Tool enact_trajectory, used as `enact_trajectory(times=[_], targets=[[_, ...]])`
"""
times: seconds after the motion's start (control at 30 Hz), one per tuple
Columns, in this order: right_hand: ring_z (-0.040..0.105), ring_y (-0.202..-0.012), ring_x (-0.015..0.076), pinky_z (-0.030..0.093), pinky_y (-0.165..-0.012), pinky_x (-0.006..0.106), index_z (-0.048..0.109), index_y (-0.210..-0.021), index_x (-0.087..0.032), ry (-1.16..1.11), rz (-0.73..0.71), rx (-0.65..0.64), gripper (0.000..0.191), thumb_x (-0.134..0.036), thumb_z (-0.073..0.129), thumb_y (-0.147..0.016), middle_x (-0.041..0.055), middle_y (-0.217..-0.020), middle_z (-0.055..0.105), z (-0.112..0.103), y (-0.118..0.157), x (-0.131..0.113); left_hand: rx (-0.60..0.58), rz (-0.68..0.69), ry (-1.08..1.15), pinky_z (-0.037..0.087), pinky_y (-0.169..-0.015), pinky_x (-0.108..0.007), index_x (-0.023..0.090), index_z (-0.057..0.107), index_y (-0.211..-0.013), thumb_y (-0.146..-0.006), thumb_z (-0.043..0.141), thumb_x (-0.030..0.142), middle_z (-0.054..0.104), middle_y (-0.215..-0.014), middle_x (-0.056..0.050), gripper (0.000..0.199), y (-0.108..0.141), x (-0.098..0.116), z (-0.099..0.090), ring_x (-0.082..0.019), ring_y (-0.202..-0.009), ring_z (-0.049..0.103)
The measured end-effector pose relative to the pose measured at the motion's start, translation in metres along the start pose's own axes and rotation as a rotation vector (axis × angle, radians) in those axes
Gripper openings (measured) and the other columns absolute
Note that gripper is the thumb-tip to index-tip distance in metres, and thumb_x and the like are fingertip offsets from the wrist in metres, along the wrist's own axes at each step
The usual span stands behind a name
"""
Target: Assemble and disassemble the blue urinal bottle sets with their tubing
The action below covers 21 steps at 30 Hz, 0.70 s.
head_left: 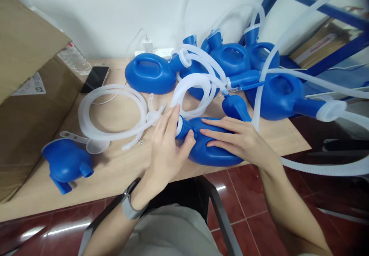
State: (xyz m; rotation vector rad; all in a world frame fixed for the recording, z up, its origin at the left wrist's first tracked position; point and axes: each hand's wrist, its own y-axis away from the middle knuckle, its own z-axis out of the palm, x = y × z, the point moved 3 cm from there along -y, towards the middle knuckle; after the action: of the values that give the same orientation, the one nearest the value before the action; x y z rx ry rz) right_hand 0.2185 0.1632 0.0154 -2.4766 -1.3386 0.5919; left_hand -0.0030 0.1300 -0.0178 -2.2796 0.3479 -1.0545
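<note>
A blue plastic urinal bottle (219, 157) lies on its side at the table's front edge, its neck pointing left. My left hand (165, 148) is closed around the neck and its white cap (179, 127), the thumb pressed against the neck. Across the bottle's body my right hand (245, 138) rests with spread fingers, gripping it near the handle; its thumb is hidden. Just left of my left hand lies a coiled translucent hose (112, 135). Behind the bottle are another coiled hose (198, 94) and a blue funnel-shaped piece (236, 108).
More blue urinal bottles (151, 73) with hoses stand or lie along the back and right. At left are a blue spouted piece (67, 162), a clear cap (98, 145), a phone (96, 78) and a cardboard box (34, 113). A blue metal frame (325, 6) rises at right.
</note>
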Motion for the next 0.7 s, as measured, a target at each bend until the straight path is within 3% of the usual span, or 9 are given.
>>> enact_trajectory(times=[0.33,0.53,0.7], targets=[[0.076,-0.1,0.0241,0.067,-0.084,0.042,0.077,-0.136,-0.028,-0.011,-0.011,0.035,0.03,-0.03,0.069,-0.106,0.0085,-0.143,0.076,0.002,0.001,0.0,0.106,-0.001,-0.04,0.057,-0.117,-0.049,0.019,0.053,-0.157,-0.103,0.06,0.026,0.066,-0.153,-0.017,0.055,0.003,0.006,0.005,-0.029,-0.141,0.064],[0.079,-0.106,0.0256,0.066,-0.097,0.048,0.075,-0.139,-0.031,0.001,-0.016,0.023,0.034,-0.028,0.07,-0.105,0.0084,-0.144,0.075,0.003,0.001,0.001,0.194,-0.067,-0.013,0.055,-0.12,-0.052,0.022,0.052,-0.159,-0.105,0.057,0.025,0.065,-0.155,-0.015,0.054,0.005,0.009,0.013,-0.029,-0.145,0.062],[0.081,-0.107,0.0268,0.067,-0.093,0.047,0.076,-0.135,-0.026,0.021,-0.031,0.053,0.029,-0.029,0.068,-0.107,0.0116,-0.138,0.078,0.003,0.0,0.0,0.238,-0.106,0.071,0.056,-0.118,-0.052,0.024,0.059,-0.15,-0.099,0.076,0.045,0.07,-0.147,-0.015,0.058,0.005,0.006,0.016,-0.031,-0.137,0.067]])
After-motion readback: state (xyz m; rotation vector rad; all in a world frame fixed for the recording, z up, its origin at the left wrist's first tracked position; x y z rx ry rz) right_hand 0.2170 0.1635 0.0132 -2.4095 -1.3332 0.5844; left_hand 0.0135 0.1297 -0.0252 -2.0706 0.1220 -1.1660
